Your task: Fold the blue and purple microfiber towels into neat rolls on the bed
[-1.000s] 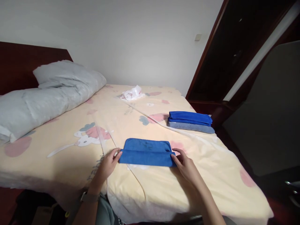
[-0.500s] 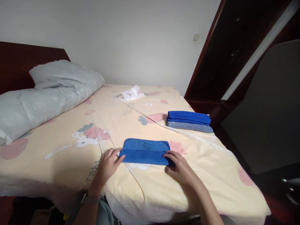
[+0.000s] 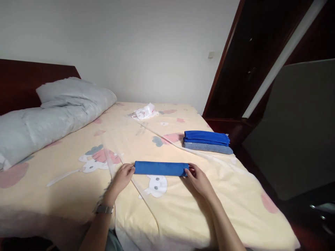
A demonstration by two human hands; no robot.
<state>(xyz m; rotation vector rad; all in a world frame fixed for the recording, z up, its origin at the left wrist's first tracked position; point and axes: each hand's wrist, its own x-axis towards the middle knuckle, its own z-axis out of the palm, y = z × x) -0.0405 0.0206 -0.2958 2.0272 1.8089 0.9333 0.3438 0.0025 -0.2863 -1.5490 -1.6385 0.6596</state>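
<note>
A blue towel [image 3: 161, 168], folded into a narrow strip, lies on the bed in front of me. My left hand [image 3: 124, 177] pinches its left end between thumb and fingers. At the right end, my right hand [image 3: 198, 177] grips the towel with the thumb on the near side and the fingers behind. Beyond and to the right sits a stack of folded towels: bright blue cloth [image 3: 206, 138] on top of a grey-blue towel [image 3: 208, 148].
The bed's yellow patterned sheet [image 3: 86, 195] has several creases. A crumpled white plastic bag [image 3: 145, 111] lies near the wall. A grey quilt [image 3: 57, 109] is heaped on the left by the dark headboard [image 3: 34, 71]. A dark door [image 3: 243, 62] stands at the right.
The towel's near part has been folded over away from me, making a narrower strip. Both hands have moved with it and now hold its ends. The view has tilted slightly upward.
</note>
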